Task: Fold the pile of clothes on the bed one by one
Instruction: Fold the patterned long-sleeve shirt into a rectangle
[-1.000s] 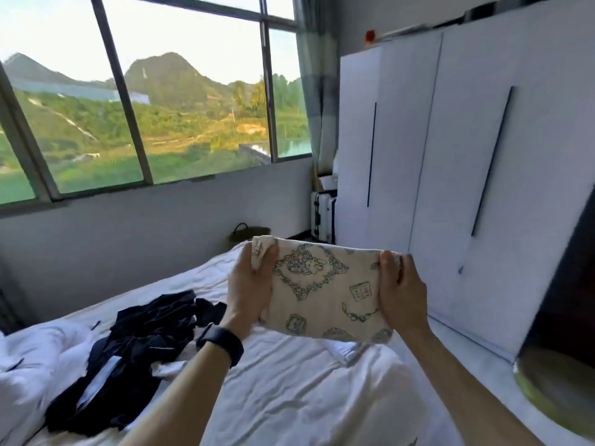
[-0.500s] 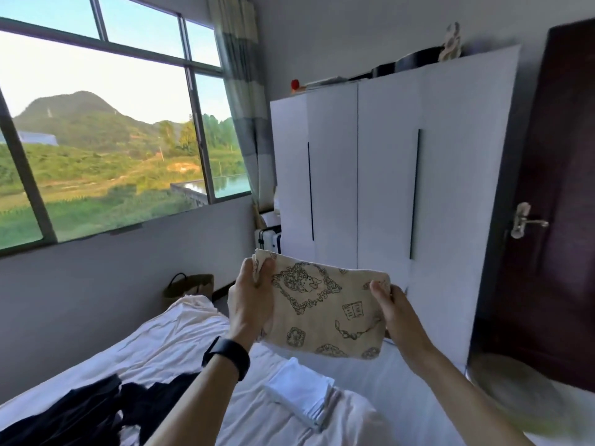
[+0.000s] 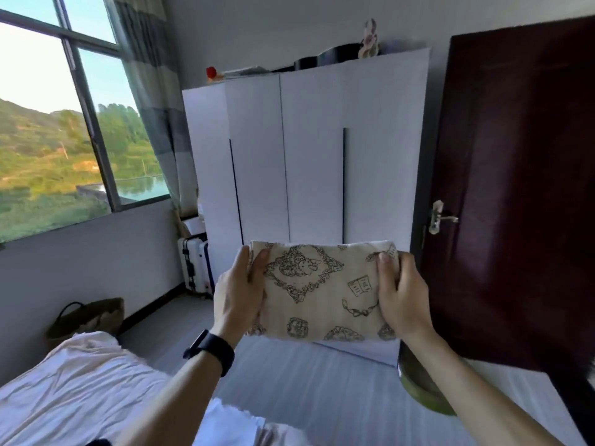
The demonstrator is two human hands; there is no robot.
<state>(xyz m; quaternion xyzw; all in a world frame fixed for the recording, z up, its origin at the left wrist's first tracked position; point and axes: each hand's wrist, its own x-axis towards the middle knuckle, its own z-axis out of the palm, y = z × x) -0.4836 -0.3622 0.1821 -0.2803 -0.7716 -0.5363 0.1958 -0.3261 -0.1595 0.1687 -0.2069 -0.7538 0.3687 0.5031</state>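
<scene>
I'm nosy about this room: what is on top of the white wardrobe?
On the white wardrobe sit a small red object, a flat pale stack, a dark curved object and a pale figurine. Its top edge hides their bases and anything farther back.

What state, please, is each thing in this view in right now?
Printed cloth: folded, held up in the air.
Left hand: grips the cloth's left edge.
Right hand: grips the cloth's right edge.
Wardrobe: doors shut.
Curtain: drawn aside.
Suitcase: upright beside the wardrobe.
Bed sheet: rumpled.
</scene>
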